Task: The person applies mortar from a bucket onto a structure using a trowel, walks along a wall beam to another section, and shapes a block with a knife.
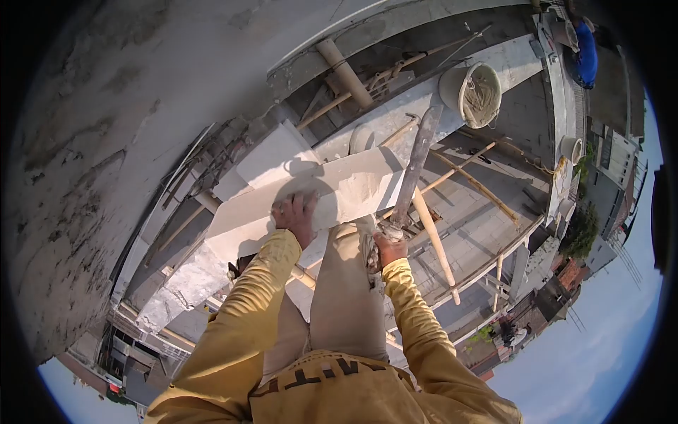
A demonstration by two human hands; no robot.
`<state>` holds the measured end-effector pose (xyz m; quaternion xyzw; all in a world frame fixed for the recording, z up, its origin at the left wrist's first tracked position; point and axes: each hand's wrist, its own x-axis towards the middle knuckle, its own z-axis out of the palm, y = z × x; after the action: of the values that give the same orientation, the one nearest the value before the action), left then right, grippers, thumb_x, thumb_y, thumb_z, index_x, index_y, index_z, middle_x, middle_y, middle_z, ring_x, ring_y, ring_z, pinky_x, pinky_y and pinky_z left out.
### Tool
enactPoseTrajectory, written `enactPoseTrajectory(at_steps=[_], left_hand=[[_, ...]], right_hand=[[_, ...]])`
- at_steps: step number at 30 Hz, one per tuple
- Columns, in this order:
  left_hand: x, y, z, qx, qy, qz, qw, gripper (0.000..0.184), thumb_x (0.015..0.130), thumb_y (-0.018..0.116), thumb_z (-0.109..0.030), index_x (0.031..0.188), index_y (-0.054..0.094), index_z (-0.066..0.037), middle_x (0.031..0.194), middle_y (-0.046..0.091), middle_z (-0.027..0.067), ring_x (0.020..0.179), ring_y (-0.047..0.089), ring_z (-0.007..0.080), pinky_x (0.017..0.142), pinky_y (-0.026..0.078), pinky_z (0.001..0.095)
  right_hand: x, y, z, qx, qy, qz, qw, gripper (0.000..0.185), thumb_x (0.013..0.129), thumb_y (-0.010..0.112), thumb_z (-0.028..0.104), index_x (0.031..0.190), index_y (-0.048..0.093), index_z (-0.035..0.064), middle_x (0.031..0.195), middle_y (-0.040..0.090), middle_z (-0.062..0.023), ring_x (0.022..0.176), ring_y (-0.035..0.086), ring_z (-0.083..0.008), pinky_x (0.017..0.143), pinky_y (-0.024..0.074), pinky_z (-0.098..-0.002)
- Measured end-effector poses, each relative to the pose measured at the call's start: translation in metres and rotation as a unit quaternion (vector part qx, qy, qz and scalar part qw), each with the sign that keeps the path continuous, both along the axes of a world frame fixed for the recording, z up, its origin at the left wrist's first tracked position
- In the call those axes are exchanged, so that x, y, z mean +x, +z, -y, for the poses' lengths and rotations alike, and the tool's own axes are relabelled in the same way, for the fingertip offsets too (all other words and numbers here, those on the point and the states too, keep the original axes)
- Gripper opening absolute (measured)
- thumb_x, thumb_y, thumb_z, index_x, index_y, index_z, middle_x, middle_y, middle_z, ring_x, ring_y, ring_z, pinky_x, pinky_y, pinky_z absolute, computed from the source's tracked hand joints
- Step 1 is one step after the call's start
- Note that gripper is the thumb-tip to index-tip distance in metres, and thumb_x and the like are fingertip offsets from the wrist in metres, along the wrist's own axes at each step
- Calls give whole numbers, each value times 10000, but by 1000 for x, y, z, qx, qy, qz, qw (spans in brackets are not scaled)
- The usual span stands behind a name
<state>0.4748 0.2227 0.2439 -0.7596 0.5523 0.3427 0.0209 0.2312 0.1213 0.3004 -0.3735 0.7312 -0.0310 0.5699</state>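
A pale, flat-faced block (360, 185) lies across in front of my knees, with a shadow falling on its middle. My left hand (297, 215) rests on its near face, fingers spread and laid flat, holding nothing. In my right hand (390, 247) is the handle of a long machete-like blade (417, 164), grey and smeared with dried mortar. My fingers wrap round that handle beside my knee. The blade points away from me, next to the block's right end; whether it touches the block I cannot tell. Another pale block (272, 159) sits behind, to the left.
A bucket of wet mortar (480, 95) stands on the concrete beam beyond the blade. Bamboo poles (434, 244) cross the drop at right, with a floor far below. A rough grey wall (92, 177) rises at left. Another person in blue (586, 55) is at upper right.
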Motion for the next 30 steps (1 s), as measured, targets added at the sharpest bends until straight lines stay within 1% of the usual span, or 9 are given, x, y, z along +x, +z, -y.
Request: enactPoseTrajectory(at_steps=[4,6,8,9,11,16,18,26,30], left_hand=[[3,0,6,22,4,1,1000,1105,562,886,-439,1486,337,-185,1406,342,118,1324,314,347,1048,232,598],[1,1,3,38,5,-24,999,1091,566,885,-423,1483,342,-187,1407,338,118,1336,302,345,1053,229,594],[0,0,3,30,7,-25,999,1091,570,884,-419,1485,336,-189,1410,334,118,1337,300,344,1054,230,597],[1,0,1,23,6,-25,999,1091,573,882,-415,1487,330,-191,1412,330,119,1337,298,343,1054,232,600],[1,-4,0,15,7,-17,1000,1095,571,883,-415,1488,326,-194,1412,329,118,1337,299,343,1051,235,605],[0,-6,-5,-4,7,-7,1000,1109,565,884,-424,1494,319,-208,1418,320,112,1337,297,340,1042,245,617],[0,-2,-1,14,11,-18,1000,1128,563,886,-424,1508,305,-221,1424,332,111,1333,306,338,1044,252,620],[-3,-15,-10,-18,14,11,1000,1037,637,835,-331,1518,293,-251,1435,379,96,1333,347,344,1033,294,622],[17,11,-4,-13,21,-66,998,1094,632,857,-383,1528,256,-205,1435,392,91,1327,357,326,1049,292,591]], right_hand=[[15,8,4,353,-9,189,916,227,824,802,164,943,625,87,861,652,0,616,563,-110,552,472,-294],[3,11,3,368,-46,135,919,252,825,808,235,948,639,95,857,655,2,600,564,-138,572,495,-337],[30,32,15,291,-4,21,957,313,802,823,284,938,638,71,831,667,-53,593,586,-223,606,511,-391],[40,43,22,131,143,-58,979,342,788,831,287,934,626,55,818,662,-91,618,601,-264,619,509,-401],[26,31,12,-159,324,-182,915,404,776,825,298,960,598,19,829,655,-192,742,636,-376,678,506,-424],[41,43,13,-182,362,-145,903,422,865,702,372,1081,575,33,925,682,-218,880,657,-414,749,516,-456],[53,39,21,162,478,-353,788,432,834,706,247,1168,521,46,983,696,-206,999,662,-393,857,528,-476],[62,63,-11,-109,417,-342,835,523,875,655,330,1262,482,23,998,683,-260,950,666,-431,832,527,-518],[45,37,-10,46,484,-378,788,551,861,657,278,1302,461,13,945,672,-295,908,663,-467,809,537,-518]])
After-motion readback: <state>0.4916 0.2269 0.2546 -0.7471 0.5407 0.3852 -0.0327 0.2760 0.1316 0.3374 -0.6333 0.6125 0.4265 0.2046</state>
